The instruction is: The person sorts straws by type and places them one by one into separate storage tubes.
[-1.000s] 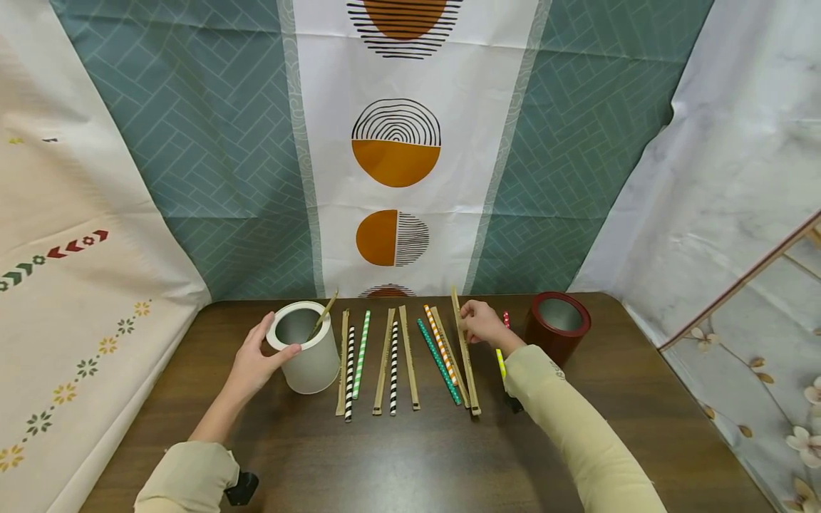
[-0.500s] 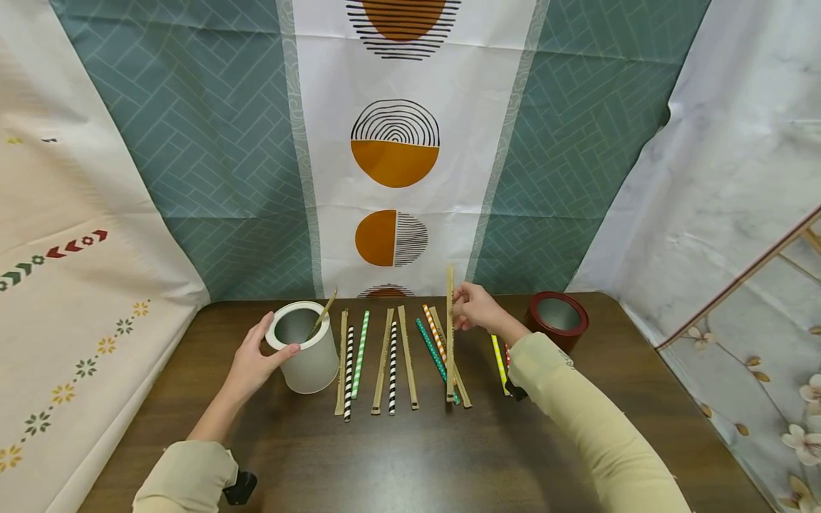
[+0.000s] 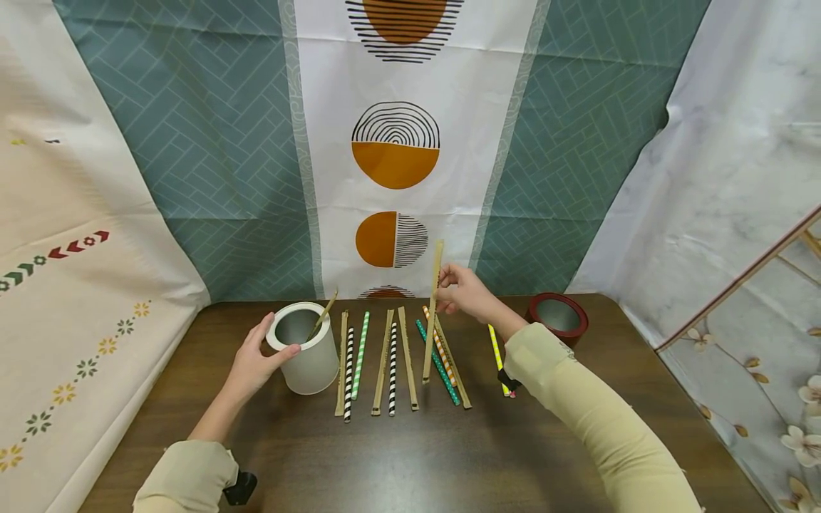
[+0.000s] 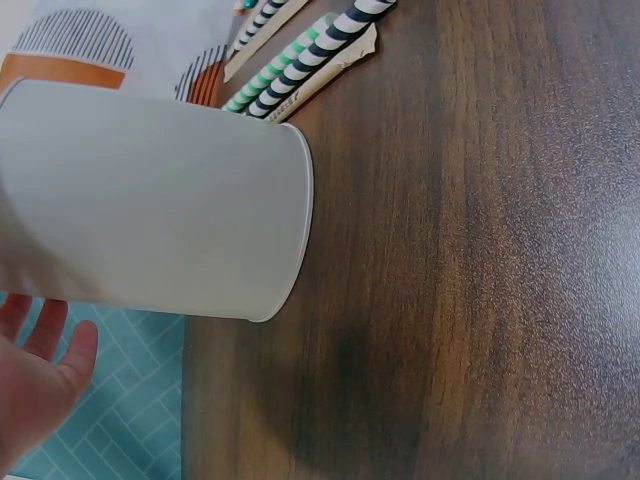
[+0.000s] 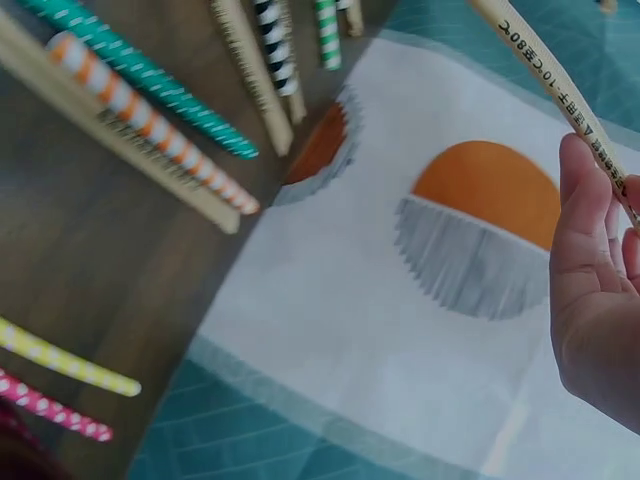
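My left hand (image 3: 253, 360) holds the side of a white canister (image 3: 312, 367), its thumb at the near rim and fingers at the left. One paper-wrapped straw (image 3: 326, 313) leans inside the canister, its end above the rim. In the left wrist view, fingertips touch the canister's wall (image 4: 150, 200). My right hand (image 3: 465, 291) pinches another paper-wrapped straw (image 3: 433, 313) near its middle, raised nearly upright above the table. The right wrist view shows print along this wrapped straw (image 5: 550, 75). Beneath it lie a teal straw (image 3: 442, 370), an orange-striped straw (image 3: 442, 349) and a wrapped straw (image 3: 458, 377).
Black-striped straws (image 3: 393, 377), a green-striped straw (image 3: 361, 356) and several wrapped straws (image 3: 408, 363) lie in a row right of the canister. A yellow straw (image 3: 497, 356) lies near a dark red canister (image 3: 556, 317) at the right. Patterned cloth (image 3: 398, 285) hangs behind the table.
My right hand has lifted the paper-wrapped straw from beside the orange-striped one and carried it up and left. The left hand and white canister have stayed put.
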